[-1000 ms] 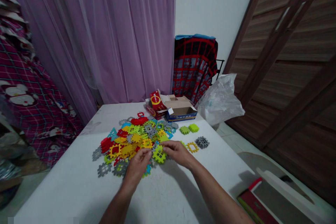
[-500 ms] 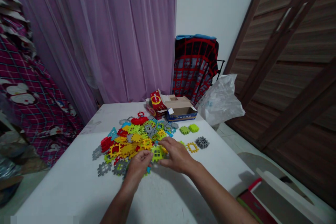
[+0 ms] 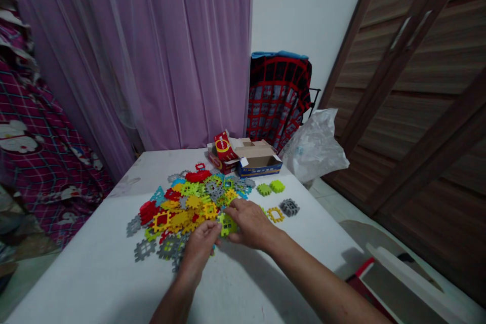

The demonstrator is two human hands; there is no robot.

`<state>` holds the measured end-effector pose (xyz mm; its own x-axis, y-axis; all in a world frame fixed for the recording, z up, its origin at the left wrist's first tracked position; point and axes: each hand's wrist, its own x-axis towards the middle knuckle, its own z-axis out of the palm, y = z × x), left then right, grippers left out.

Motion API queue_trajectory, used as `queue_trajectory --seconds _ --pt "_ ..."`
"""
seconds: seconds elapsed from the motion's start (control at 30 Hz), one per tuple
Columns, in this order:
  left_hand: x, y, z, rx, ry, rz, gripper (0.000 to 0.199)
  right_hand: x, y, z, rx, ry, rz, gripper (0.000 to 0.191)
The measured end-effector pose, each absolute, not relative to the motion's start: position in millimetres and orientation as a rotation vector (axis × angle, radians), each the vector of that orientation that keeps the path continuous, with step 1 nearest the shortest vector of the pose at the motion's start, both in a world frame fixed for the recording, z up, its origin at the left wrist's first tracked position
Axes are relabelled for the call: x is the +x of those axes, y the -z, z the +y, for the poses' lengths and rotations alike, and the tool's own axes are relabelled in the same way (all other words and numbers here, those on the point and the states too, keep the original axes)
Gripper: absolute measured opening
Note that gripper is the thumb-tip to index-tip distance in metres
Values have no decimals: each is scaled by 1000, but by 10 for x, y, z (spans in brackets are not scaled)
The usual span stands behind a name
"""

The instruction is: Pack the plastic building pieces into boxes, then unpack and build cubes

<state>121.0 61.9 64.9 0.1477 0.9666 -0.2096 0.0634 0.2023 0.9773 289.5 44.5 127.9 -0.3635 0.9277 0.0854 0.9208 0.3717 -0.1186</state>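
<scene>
A lime-green square building piece (image 3: 227, 225), with toothed edges and a window grid, is held upright at the near side of a heap of interlocking plastic pieces (image 3: 190, 205). My left hand (image 3: 204, 239) pinches its left edge between thumb and fingertips. On the other side my right hand (image 3: 251, 224) grips it, fingers at the top edge and thumb lower down. The fingertips of both hands are partly hidden. Beyond my right hand lie a yellow frame piece (image 3: 276, 214) and a small stack of grey pieces (image 3: 289, 207). Two green pieces (image 3: 271, 188) rest farther back.
Behind the heap on the white table (image 3: 117, 273) stand an opened red box (image 3: 225, 149) and a blue box (image 3: 260, 166). A clear plastic bag (image 3: 315, 144) is at the table's right edge. An open carton (image 3: 395, 283) sits low at the right.
My right hand's fingers have closed in on the green piece. The view has shifted slightly. The heap looks the same.
</scene>
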Motion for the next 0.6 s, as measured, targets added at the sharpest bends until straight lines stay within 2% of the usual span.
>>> queue_trajectory --seconds 0.13,0.27,0.43,0.6 --pt "1277 -586 621 1159 -967 1215 56 3094 -1385 628 -1698 -38 -2543 35" --pt "1383 -491 672 1149 -1041 1231 58 3366 -1361 846 -1897 -148 -2531 18" --pt "1193 -400 765 1179 -1189 1347 57 3741 -1316 949 -2021 -91 -2303 27" --pt "930 -130 676 1475 -1187 1359 43 4055 -1639 1020 -2251 -22 -2137 25"
